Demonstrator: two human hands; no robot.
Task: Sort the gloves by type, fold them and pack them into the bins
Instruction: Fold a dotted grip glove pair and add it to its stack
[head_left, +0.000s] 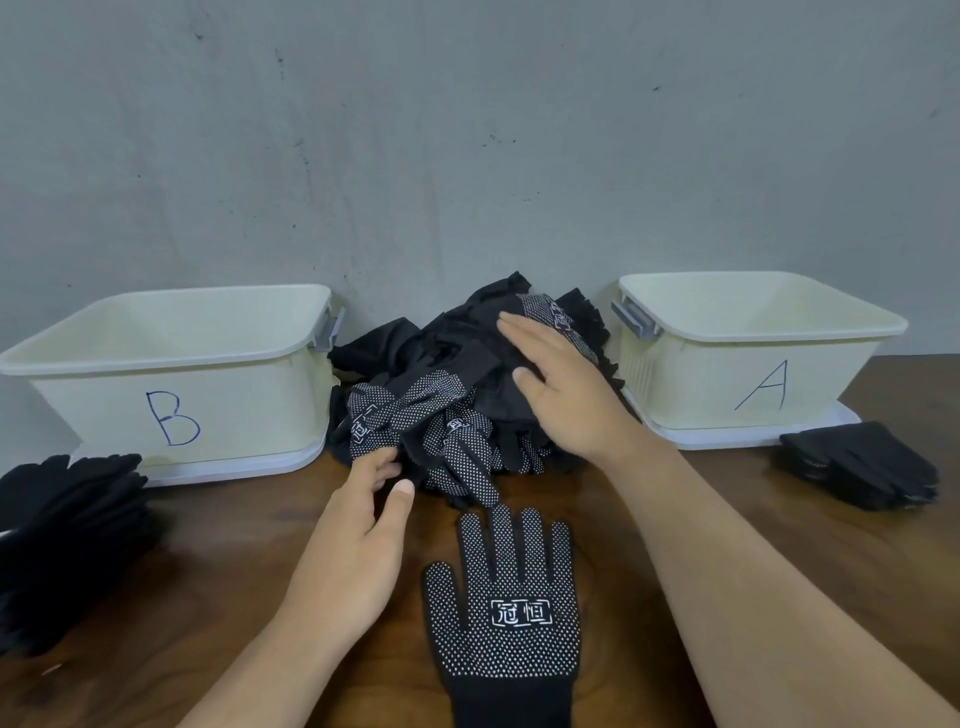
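A heap of black gloves (457, 395), some plain and some with white dots, lies between two cream bins. Bin B (171, 374) stands at the left, bin A (753, 364) at the right. One dotted glove (506, 603) lies flat and palm up on the wooden table in front of the heap. My right hand (566, 387) rests flat on top of the heap with straight fingers. My left hand (363, 514) reaches the heap's near edge, its fingers curled at a dotted glove; whether it holds the glove is unclear.
A stack of plain black gloves (67, 535) sits at the table's left edge in front of bin B. A smaller stack of black gloves (862, 467) lies at the right in front of bin A. A grey wall stands right behind the bins.
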